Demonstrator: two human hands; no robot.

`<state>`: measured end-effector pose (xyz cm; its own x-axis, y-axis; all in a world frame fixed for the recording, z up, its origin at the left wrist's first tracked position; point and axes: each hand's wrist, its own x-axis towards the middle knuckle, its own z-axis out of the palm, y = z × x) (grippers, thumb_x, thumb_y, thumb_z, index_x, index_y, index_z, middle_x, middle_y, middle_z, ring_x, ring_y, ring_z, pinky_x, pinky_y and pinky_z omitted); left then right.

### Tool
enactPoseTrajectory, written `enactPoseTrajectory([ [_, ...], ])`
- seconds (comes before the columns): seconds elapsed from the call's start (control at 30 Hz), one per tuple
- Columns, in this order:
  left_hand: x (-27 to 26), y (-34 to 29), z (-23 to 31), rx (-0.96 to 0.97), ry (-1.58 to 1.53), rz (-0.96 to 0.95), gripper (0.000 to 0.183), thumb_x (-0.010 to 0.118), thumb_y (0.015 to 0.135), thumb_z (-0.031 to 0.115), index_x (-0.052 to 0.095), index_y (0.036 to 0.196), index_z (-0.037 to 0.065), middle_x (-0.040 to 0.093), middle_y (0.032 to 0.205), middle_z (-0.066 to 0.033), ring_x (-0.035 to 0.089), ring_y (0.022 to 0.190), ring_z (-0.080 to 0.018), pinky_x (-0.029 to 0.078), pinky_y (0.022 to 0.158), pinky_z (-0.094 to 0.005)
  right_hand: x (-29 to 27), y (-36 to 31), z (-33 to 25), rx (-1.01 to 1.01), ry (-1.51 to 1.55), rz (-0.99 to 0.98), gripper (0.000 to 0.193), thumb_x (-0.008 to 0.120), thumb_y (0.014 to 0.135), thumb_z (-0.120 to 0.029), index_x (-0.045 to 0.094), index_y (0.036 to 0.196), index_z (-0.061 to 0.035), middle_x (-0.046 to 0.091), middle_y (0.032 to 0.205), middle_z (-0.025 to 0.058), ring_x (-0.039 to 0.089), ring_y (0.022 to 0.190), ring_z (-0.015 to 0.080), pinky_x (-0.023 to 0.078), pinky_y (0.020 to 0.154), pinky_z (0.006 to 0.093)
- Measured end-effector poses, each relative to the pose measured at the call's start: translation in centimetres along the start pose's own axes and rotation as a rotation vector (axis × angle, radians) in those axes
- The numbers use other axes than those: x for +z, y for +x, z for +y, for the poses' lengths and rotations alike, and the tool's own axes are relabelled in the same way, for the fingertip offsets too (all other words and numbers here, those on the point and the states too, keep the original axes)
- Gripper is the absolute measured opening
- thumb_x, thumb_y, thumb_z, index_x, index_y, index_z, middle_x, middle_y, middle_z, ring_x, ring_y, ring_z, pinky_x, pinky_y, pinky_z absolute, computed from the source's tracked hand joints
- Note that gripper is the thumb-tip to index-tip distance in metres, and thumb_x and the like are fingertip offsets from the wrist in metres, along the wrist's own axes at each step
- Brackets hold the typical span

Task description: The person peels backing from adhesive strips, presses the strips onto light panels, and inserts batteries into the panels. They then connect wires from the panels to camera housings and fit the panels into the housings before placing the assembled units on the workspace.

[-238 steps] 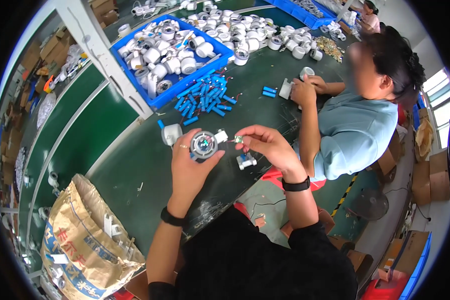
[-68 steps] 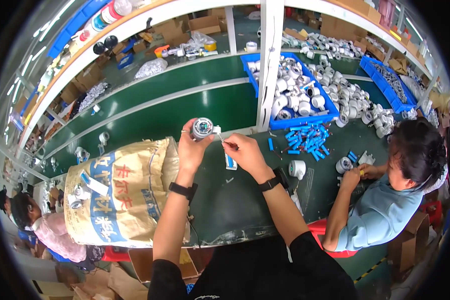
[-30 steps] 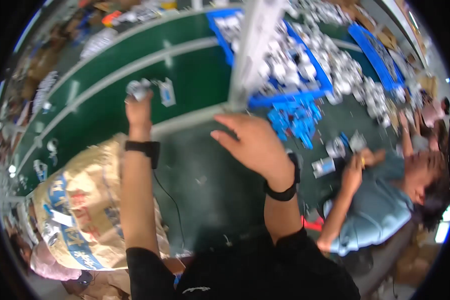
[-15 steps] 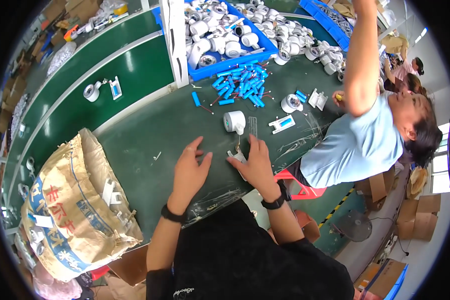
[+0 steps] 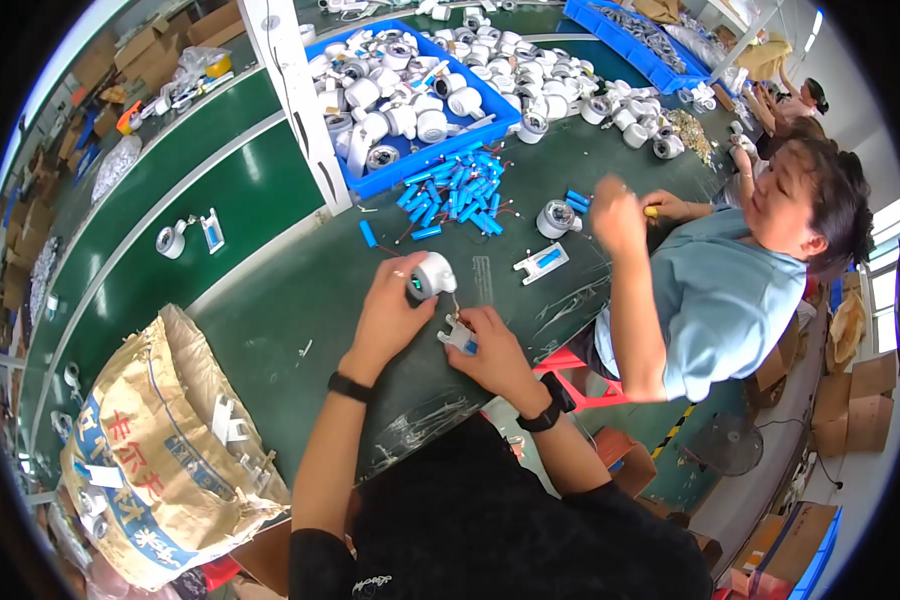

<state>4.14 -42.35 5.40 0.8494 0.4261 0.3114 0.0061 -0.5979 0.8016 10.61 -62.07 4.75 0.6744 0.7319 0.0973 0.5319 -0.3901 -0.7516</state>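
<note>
My left hand [image 5: 392, 308] is closed round the side of a white round plastic housing [image 5: 432, 274], which has a short neck and a small green-lit spot. A thin wire runs from that neck down to a white plastic battery holder [image 5: 458, 336]. The holder, with a bit of blue showing in it, is pinched between the thumb and fingers of my right hand [image 5: 494, 352]. Both hands work over the dark green table [image 5: 270, 330]. Just beyond them lies a loose pile of blue cylindrical batteries [image 5: 460, 192] with thin wires.
A blue crate [image 5: 400, 165] full of white housings stands behind the batteries, with more housings [image 5: 560, 85] heaped beside it. At my right sits a co-worker [image 5: 740, 260], near another housing [image 5: 558, 218] and a battery holder [image 5: 541, 263]. A paper sack [image 5: 160, 450] bulges at my left.
My left hand has gone from open to gripping the housing, which is now tilted. My right hand has lifted the battery holder between its fingers. The co-worker's raised arm has come down.
</note>
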Motion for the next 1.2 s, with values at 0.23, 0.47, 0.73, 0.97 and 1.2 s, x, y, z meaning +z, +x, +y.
enactPoseTrajectory([
  [0.23, -4.7, -4.4, 0.8, -0.328, -0.237, 0.124, 0.067, 0.079, 0.08, -0.005, 0.045, 0.137, 0.003, 0.057, 0.132, -0.0145, 0.061, 0.124, -0.0269, 0.052, 0.105, -0.0387, -1.0, 1.3, -3.6, -0.112, 0.214, -0.098, 0.048, 0.081, 0.079, -0.011, 0.062, 0.123, -0.0039, 0.06, 0.114, 0.0142, 0.065, 0.099, 0.0311, 0.054, 0.087, 0.0372],
  [0.47, -6.6, -9.7, -0.4, -0.198, -0.428, 0.353, 0.085, 0.071, 0.08, -0.019, 0.037, 0.152, 0.01, 0.045, 0.142, -0.0072, 0.053, 0.129, -0.022, 0.051, 0.105, -0.036, 0.4, 1.1, -8.5, -0.28, 0.074, 0.033, 0.052, 0.082, 0.077, -0.01, 0.064, 0.125, -0.0066, 0.059, 0.112, 0.0124, 0.064, 0.094, 0.0305, 0.055, 0.079, 0.0375],
  [0.73, -7.5, -10.2, -0.8, -0.085, -0.477, 0.446, 0.079, 0.075, 0.077, -0.016, 0.044, 0.144, 0.011, 0.043, 0.144, -0.0065, 0.05, 0.129, -0.0207, 0.05, 0.106, -0.035, 1.2, 1.2, -9.8, -0.422, 0.003, 0.094, 0.054, 0.082, 0.077, -0.009, 0.064, 0.128, -0.0067, 0.06, 0.111, 0.0117, 0.065, 0.091, 0.0291, 0.056, 0.072, 0.0367],
  [0.97, -10.2, -10.2, 2.8, -0.1, -0.23, 0.349, 0.076, 0.076, 0.073, -0.012, 0.048, 0.142, 0.008, 0.042, 0.141, -0.0113, 0.05, 0.131, -0.0286, 0.049, 0.105, -0.0397, 2.2, 0.8, -9.8, -0.234, 0.292, -0.154, 0.043, 0.074, 0.085, -0.007, 0.066, 0.127, -0.0097, 0.061, 0.117, 0.012, 0.066, 0.1, 0.0288, 0.056, 0.083, 0.036],
  [1.2, -10.9, -10.4, 2.8, -0.192, 0.11, 0.378, 0.067, 0.08, 0.075, -0.004, 0.05, 0.134, 0.006, 0.054, 0.133, -0.0175, 0.059, 0.117, -0.0343, 0.054, 0.091, -0.0393, 4.2, 1.8, -8.0, -0.206, 0.421, -0.218, 0.034, 0.076, 0.086, -0.006, 0.07, 0.119, -0.0078, 0.062, 0.113, 0.0093, 0.065, 0.1, 0.0234, 0.053, 0.086, 0.0328],
])
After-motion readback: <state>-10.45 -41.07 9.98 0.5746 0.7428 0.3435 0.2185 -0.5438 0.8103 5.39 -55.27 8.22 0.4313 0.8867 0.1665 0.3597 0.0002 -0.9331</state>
